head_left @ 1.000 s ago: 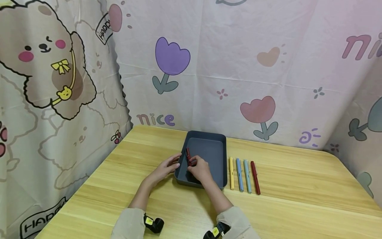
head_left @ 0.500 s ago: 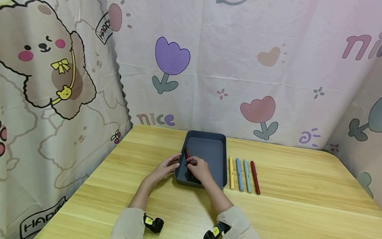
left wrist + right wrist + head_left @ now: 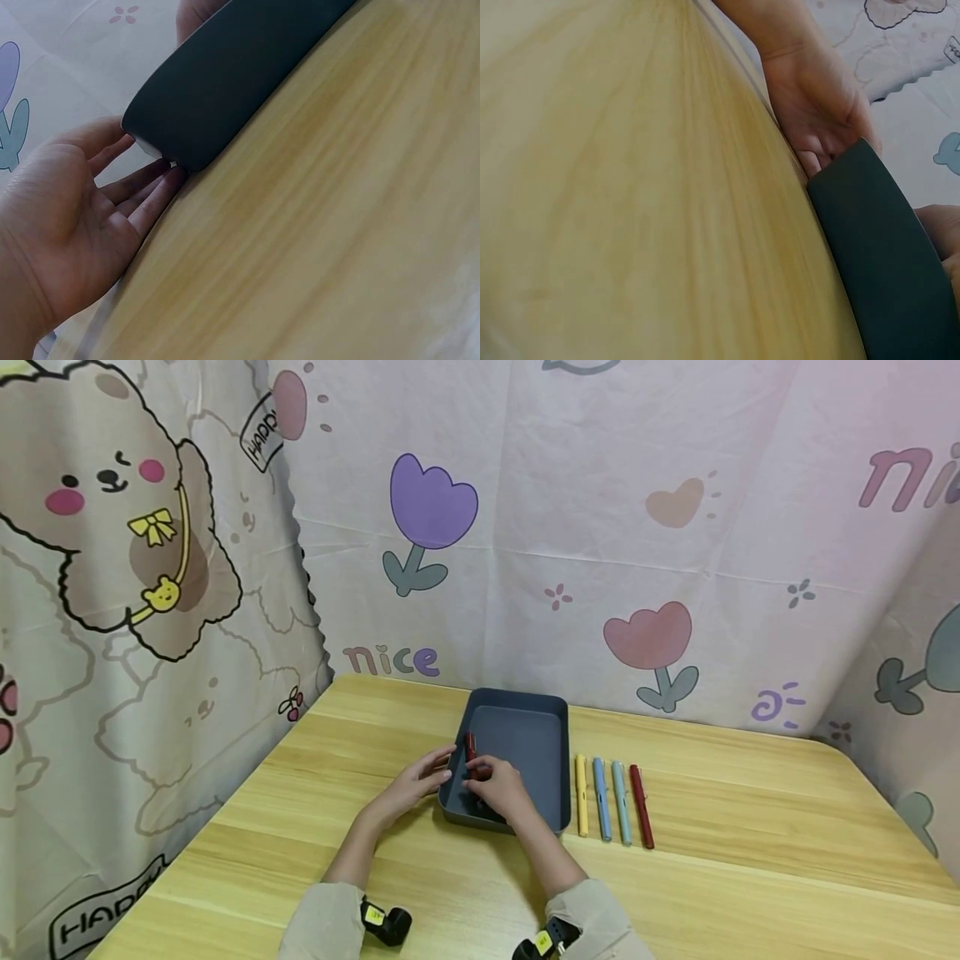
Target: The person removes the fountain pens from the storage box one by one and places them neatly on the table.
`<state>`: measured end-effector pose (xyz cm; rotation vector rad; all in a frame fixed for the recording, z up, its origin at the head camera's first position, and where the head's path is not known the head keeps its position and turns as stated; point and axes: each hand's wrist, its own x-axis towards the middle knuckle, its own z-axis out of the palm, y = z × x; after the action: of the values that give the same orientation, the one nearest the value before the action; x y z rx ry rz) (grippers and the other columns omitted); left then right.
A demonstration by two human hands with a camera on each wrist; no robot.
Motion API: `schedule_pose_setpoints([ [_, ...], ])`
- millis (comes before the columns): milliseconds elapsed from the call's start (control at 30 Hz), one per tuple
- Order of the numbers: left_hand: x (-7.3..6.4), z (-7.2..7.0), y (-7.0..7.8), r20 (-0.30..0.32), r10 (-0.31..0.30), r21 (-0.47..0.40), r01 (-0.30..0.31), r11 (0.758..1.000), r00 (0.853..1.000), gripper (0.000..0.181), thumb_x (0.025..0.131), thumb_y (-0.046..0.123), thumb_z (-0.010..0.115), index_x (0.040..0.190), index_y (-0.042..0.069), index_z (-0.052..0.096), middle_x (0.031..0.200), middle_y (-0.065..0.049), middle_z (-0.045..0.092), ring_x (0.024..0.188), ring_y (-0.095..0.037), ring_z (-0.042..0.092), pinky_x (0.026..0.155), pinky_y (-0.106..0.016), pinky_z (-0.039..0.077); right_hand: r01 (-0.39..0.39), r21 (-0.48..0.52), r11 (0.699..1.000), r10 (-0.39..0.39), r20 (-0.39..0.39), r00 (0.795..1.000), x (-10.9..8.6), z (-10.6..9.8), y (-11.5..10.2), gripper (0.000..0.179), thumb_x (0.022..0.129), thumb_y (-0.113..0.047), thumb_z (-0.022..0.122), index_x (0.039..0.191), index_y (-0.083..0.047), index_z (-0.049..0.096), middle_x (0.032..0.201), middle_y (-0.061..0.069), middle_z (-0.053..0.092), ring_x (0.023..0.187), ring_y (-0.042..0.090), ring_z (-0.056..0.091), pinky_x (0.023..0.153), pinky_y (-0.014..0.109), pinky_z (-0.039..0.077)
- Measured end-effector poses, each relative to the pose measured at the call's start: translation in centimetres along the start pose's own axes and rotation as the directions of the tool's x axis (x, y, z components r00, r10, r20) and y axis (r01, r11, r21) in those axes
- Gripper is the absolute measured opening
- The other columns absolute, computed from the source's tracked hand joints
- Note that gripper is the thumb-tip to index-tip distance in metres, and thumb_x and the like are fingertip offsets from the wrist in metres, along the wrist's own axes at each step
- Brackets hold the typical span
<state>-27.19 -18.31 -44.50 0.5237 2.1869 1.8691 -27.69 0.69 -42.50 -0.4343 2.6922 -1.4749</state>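
A dark grey tray sits on the table. Inside it, along its left wall, a dark red pen lies lengthwise, its near part covered by fingers. My right hand reaches over the tray's near side, with thumb and forefinger on either side of the pen. My left hand touches the tray's left outer wall with extended fingers; the left wrist view shows these fingers against the wall near the tabletop. In the right wrist view, the tray wall covers most of the right hand.
Right of the tray, a yellow pen, a blue pen, a light green pen and another dark red pen lie in a row on the wooden table. A printed curtain hangs behind the table.
The dark red pen in the tray has straightened alongside the left wall. My right hand has shifted slightly left with it. The left hand, tray and pen row have stayed put.
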Motion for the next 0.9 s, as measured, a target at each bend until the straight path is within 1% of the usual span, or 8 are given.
schedule_pose_setpoints([
  [133,0.0,0.0,0.0,-0.004,-0.003,-0.003,0.003,1.000,1.000,0.053,0.097,0.022,0.047,0.145,0.009,0.028,0.143,-0.021,0.028,0.129,-0.034,0.029,0.099,-0.050,0.030,-0.001,-0.013,1.000,0.001,-0.015,1.000,0.1,0.1,0.0,0.024,0.081,-0.012,0.071,0.103,-0.007,0.067,0.089,0.007,0.065,0.075,0.018,0.059,0.064,0.032,0.049],
  [233,0.0,0.0,0.0,-0.002,-0.001,-0.004,0.001,1.000,1.000,0.052,0.098,0.021,0.047,0.145,0.009,0.028,0.143,-0.021,0.028,0.129,-0.034,0.028,0.099,-0.050,0.030,-0.001,0.002,1.000,0.001,-0.017,1.000,0.1,0.1,0.0,0.024,0.080,-0.010,0.072,0.103,-0.006,0.067,0.090,0.008,0.065,0.077,0.018,0.059,0.065,0.032,0.048],
  [367,0.0,0.0,-0.1,0.014,0.011,0.004,-0.011,1.000,1.000,0.053,0.098,0.019,0.047,0.145,0.007,0.028,0.143,-0.023,0.027,0.129,-0.036,0.028,0.099,-0.049,0.031,-0.014,0.029,0.999,0.014,-0.006,1.000,0.1,-0.1,0.1,0.024,0.080,-0.009,0.071,0.103,-0.004,0.066,0.089,0.009,0.065,0.073,0.017,0.057,0.063,0.030,0.048],
  [467,0.0,0.0,-0.1,0.023,0.020,0.034,-0.021,0.999,1.000,0.053,0.097,0.019,0.048,0.144,0.006,0.028,0.142,-0.023,0.028,0.128,-0.036,0.030,0.099,-0.047,0.032,-0.033,0.068,0.997,0.032,0.003,0.999,0.1,-0.4,0.3,0.024,0.081,-0.008,0.070,0.104,-0.003,0.066,0.089,0.008,0.064,0.070,0.016,0.058,0.062,0.030,0.049],
  [633,0.1,0.0,-0.2,0.014,0.026,0.079,-0.027,0.996,1.000,0.053,0.096,0.022,0.050,0.144,0.008,0.031,0.141,-0.021,0.033,0.127,-0.034,0.033,0.100,-0.046,0.032,-0.068,0.139,0.988,0.066,0.018,0.998,0.1,-0.7,0.5,0.025,0.083,-0.008,0.068,0.107,-0.003,0.065,0.091,0.007,0.064,0.068,0.016,0.059,0.061,0.030,0.049],
  [800,0.1,0.2,-0.1,-0.005,0.030,0.095,-0.029,0.995,1.000,0.052,0.096,0.021,0.051,0.143,0.007,0.033,0.139,-0.020,0.036,0.126,-0.034,0.035,0.100,-0.046,0.031,-0.074,0.140,0.987,0.074,0.010,0.997,0.2,-1.1,0.7,0.024,0.083,-0.009,0.068,0.107,-0.005,0.065,0.093,0.007,0.064,0.074,0.016,0.059,0.065,0.030,0.049],
  [900,0.1,0.2,-0.1,-0.019,0.017,0.085,-0.015,0.996,1.000,0.051,0.096,0.019,0.051,0.143,0.008,0.034,0.139,-0.017,0.037,0.126,-0.032,0.035,0.100,-0.045,0.032,-0.067,0.145,0.987,0.067,0.009,0.998,0.0,-1.4,0.6,0.025,0.083,-0.009,0.068,0.107,-0.004,0.065,0.095,0.008,0.064,0.078,0.018,0.060,0.066,0.031,0.050],
])
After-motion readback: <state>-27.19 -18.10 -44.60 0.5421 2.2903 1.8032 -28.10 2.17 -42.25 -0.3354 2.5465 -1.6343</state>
